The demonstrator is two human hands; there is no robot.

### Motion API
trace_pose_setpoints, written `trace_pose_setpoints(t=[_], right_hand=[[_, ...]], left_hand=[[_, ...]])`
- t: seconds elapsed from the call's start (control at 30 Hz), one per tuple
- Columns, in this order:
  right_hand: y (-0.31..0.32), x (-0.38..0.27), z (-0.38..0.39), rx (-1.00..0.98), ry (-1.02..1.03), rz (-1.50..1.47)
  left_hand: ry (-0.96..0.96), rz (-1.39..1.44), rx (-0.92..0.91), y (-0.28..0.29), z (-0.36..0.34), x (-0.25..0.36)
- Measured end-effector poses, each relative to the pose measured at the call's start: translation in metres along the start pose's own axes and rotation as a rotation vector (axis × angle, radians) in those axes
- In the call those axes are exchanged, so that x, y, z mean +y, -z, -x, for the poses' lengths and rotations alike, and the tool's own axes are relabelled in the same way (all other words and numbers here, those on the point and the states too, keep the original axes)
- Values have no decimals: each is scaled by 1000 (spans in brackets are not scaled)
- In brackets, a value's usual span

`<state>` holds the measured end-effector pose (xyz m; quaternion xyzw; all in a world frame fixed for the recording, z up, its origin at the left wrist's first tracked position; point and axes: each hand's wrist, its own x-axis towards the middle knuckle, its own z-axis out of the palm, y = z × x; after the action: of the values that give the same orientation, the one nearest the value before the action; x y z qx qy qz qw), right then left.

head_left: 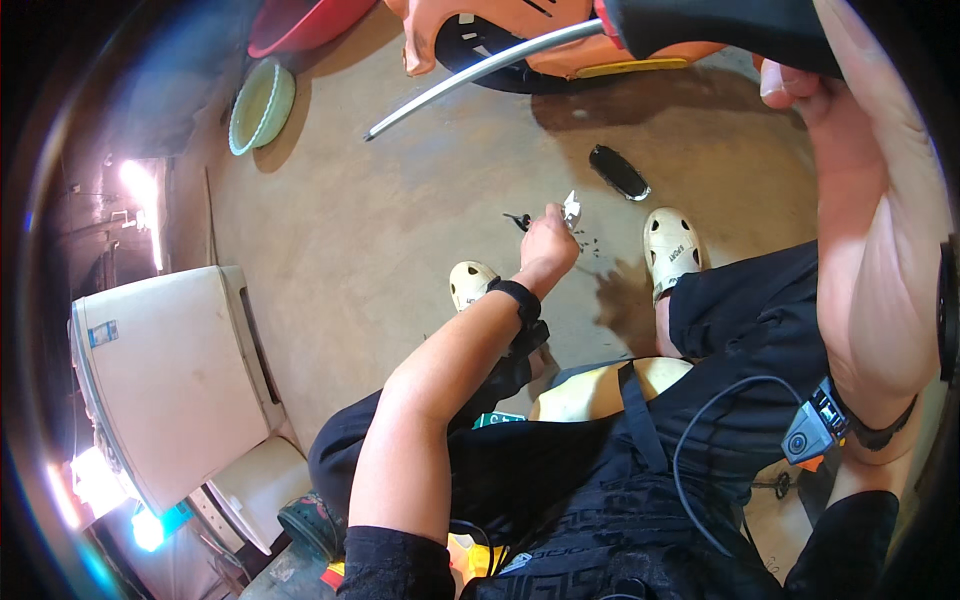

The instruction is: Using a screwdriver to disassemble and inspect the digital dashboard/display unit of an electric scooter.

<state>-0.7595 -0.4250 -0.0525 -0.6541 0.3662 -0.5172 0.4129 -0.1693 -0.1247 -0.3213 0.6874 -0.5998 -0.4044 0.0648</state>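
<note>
Close in front of me, my right hand point(840, 110) grips a screwdriver with a black and red handle point(715, 25). Its long silver shaft point(490, 75) points left, its tip above the floor. Low over the floor between my feet, my left hand point(550, 243) is closed around a small tool that looks like pliers, with a bright metal head point(572, 208) sticking out. A small black piece point(517, 221) shows on the other side of that hand; whether it belongs to the tool I cannot tell. Several tiny dark bits, maybe screws point(590, 243), lie beside the hand.
A black oblong part point(620, 173) lies beyond my right shoe point(672, 245). An orange plastic shell point(560, 55) stands at the far side. Green point(262, 105) and red point(300, 25) basins are at far left. A white cabinet-like appliance point(170, 370) stands left.
</note>
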Motion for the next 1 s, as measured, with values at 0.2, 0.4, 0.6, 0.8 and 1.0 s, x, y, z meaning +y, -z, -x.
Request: trace_pose_setpoints(t=[0.2, 0.4, 0.6, 0.8, 1.0], right_hand=[[-393, -134, 149, -20, -67, -235], [-440, -176, 166, -22, -61, -229], [-453, -177, 152, -24, -58, -227], [-476, -178, 145, -75, -53, -255], [-494, -185, 151, -32, -109, -207]], left_hand=[[208, -133, 68, 45, 37, -83], [225, -75, 137, 85, 50, -89], [200, 629, 53, 202, 98, -32], [205, 1261, 171, 297, 205, 30], [-70, 1592, 191, 294, 272, 24]])
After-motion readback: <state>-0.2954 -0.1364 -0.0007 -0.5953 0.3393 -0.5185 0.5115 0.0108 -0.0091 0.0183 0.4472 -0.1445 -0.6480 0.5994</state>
